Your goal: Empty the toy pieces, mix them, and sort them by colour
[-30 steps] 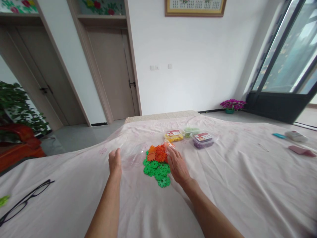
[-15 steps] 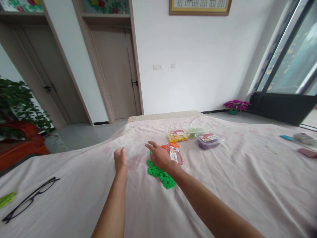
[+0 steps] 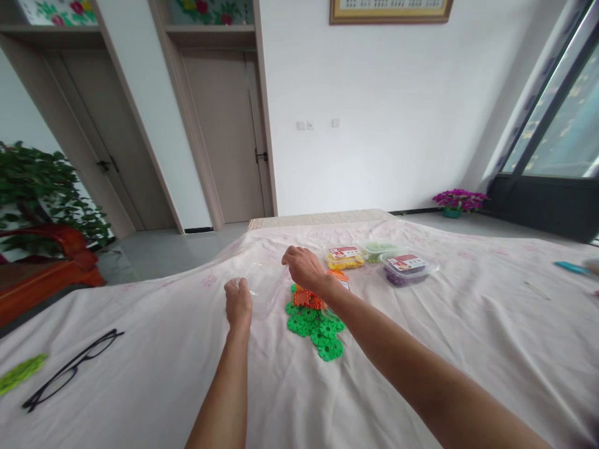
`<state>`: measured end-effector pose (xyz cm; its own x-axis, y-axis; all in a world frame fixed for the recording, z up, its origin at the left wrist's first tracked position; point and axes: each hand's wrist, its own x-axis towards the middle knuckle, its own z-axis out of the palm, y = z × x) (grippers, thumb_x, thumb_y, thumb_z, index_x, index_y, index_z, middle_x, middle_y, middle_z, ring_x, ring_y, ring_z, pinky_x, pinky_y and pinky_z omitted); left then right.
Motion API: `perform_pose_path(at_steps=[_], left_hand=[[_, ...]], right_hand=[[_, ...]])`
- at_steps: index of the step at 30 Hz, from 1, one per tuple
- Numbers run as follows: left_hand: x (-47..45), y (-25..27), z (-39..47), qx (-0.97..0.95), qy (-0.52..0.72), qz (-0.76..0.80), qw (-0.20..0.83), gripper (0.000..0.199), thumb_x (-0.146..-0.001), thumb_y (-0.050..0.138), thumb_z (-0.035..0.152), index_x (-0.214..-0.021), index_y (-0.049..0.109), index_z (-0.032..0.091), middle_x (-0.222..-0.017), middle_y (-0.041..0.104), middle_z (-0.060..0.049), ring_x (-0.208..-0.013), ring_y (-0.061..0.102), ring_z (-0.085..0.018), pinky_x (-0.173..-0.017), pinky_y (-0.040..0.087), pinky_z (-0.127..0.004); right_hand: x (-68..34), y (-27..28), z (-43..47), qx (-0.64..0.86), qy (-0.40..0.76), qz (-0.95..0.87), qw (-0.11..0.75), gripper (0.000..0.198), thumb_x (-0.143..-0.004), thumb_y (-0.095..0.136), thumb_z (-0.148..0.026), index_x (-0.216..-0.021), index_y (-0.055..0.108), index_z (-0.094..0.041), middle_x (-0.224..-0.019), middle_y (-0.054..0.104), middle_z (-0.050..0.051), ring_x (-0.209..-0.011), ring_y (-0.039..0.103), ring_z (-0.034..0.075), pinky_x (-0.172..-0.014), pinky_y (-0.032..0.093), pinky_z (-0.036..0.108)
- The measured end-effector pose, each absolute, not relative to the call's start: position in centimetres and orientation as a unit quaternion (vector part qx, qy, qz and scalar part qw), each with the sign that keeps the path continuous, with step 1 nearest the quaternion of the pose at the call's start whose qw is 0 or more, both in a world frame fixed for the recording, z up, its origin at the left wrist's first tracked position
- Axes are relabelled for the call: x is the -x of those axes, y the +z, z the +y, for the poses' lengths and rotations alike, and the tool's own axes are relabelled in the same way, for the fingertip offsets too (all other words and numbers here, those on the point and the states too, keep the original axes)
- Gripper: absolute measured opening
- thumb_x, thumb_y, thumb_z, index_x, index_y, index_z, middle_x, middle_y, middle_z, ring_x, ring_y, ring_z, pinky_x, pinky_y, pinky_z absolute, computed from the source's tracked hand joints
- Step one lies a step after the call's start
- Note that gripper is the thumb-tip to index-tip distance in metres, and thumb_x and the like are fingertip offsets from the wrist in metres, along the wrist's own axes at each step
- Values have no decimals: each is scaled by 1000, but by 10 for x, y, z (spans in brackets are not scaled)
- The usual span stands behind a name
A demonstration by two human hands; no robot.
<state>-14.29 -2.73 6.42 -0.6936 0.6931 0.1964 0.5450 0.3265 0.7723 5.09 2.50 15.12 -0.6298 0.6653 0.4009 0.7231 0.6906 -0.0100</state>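
Observation:
Between my hands is a clear plastic container (image 3: 262, 288), see-through, so its exact shape is hard to make out. Its left edge is gripped by my left hand (image 3: 238, 302), fingers closed. At its upper right edge my right hand (image 3: 303, 267) pinches the plastic. Just right of the container, green notched plastic discs (image 3: 322, 337) lie in a loose pile on the cloth. Orange-red notched pieces (image 3: 306, 298) sit at the pile's top. My right forearm partly hides a labelled clear box (image 3: 344, 282) behind it.
Behind stand lidded boxes with yellow pieces (image 3: 345, 257), pale green pieces (image 3: 378, 251) and purple pieces (image 3: 406, 269). Black-framed glasses (image 3: 70, 371) and a lime-green piece (image 3: 21, 372) lie at left. A thin stick (image 3: 537, 290) and a blue object (image 3: 571, 267) are at right on the pinkish cloth (image 3: 444, 349).
My right hand has moved up and away from the pile to the container's edge, and its fingers have closed. More of the orange-red pieces shows. The view has shifted slightly left.

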Motion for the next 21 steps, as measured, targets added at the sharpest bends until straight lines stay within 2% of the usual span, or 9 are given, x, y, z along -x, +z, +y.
perform_pose_path(at_steps=[4,10,13,15,18,21], left_hand=[[140,74,-33,-361,419,824,122,42,-94,28,45,-117,54,22,-126,63,-15,-111,62,-33,-90,48,-44],[144,84,-42,-384,389,821,166,40,-92,33,49,-108,60,25,-114,68,-14,-108,63,-37,-90,46,-50],[144,82,-42,-394,389,813,180,43,-91,36,52,-118,56,26,-118,67,-13,-108,63,-35,-90,46,-48],[141,81,-41,-400,402,804,178,50,-91,37,53,-132,48,25,-126,64,-13,-112,62,-32,-92,46,-46],[132,82,-40,-431,440,784,81,58,-91,42,51,-141,41,20,-141,52,-16,-125,54,-30,-101,42,-43],[124,89,-42,-543,431,719,-46,49,-92,46,47,-133,52,21,-146,48,-13,-137,41,-25,-113,30,-39]], right_hand=[[-43,157,26,372,-105,-906,174,32,-86,47,-6,-105,70,-19,-112,65,9,-98,59,21,-86,42,32],[-38,161,27,386,-86,-906,152,37,-83,45,-2,-107,69,-19,-115,62,10,-100,60,21,-85,43,33],[-43,159,26,397,-58,-902,160,47,-82,44,0,-120,63,-20,-123,59,10,-104,60,21,-89,43,32],[-47,159,25,402,-47,-899,166,56,-81,43,2,-130,56,-21,-129,55,10,-107,60,21,-89,44,32],[-53,160,25,414,-44,-893,173,65,-79,43,3,-139,47,-23,-137,50,10,-106,61,21,-87,46,32],[-57,159,26,404,-44,-895,184,62,-81,43,1,-137,50,-23,-137,51,9,-106,61,21,-87,46,32]])
